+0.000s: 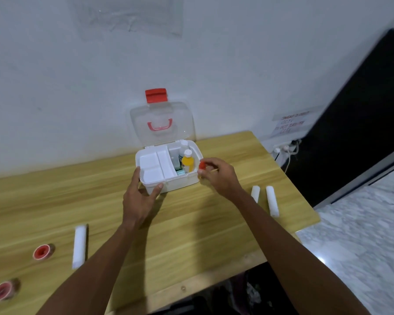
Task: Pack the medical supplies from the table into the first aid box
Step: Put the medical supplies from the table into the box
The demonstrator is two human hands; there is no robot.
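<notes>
Now the first aid box point(168, 178) stands open near the back of the wooden table point(191, 235), with its clear lid point(162, 123) raised towards the wall and the red latch point(155, 95) at the top. A white tray insert point(155, 164) fills the left part of the box. The right compartment holds a yellow bottle point(188, 163) with a white cap, a second white-capped bottle point(183, 145) just behind it, and a teal item point(180, 172) at the front that is too small to identify. The left grip point(139, 196) is clamped on the box's front left corner, thumb on the front wall and fingers on the side. The right grip point(221, 176) pinches a small red-capped item point(201, 166) at the box's right front rim. On the table lie one white gauze roll point(79, 246) to the left, two more white rolls point(272, 201) to the right, and two red-cored tape rolls point(42, 251) near the left edge.
</notes>
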